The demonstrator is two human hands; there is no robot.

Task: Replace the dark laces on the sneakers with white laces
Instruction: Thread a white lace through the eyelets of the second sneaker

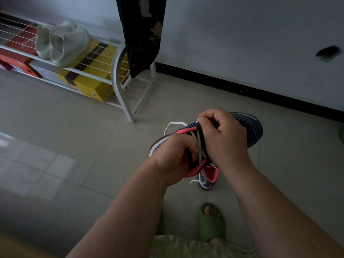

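Note:
I hold a navy striped sneaker (251, 127) with pink trim in the air above the floor, toe pointing away to the right. My left hand (173, 157) grips its heel side, fingers curled round the collar. My right hand (225, 135) sits over the tongue, fingers pinching at the laces. Dark laces (189, 159) still cross the eyelets, and a white lace (175, 124) loops out to the left and runs down between my hands. The second sneaker (208, 176) lies on the floor below, mostly hidden behind my hands.
A white shoe rack (119, 71) stands at the left with white sneakers (63, 41) on top and a yellow box (89, 84) and red boxes (16, 58) beneath. A dark cloth (141, 34) hangs by the wall. My foot in a green slipper (212, 222) is below.

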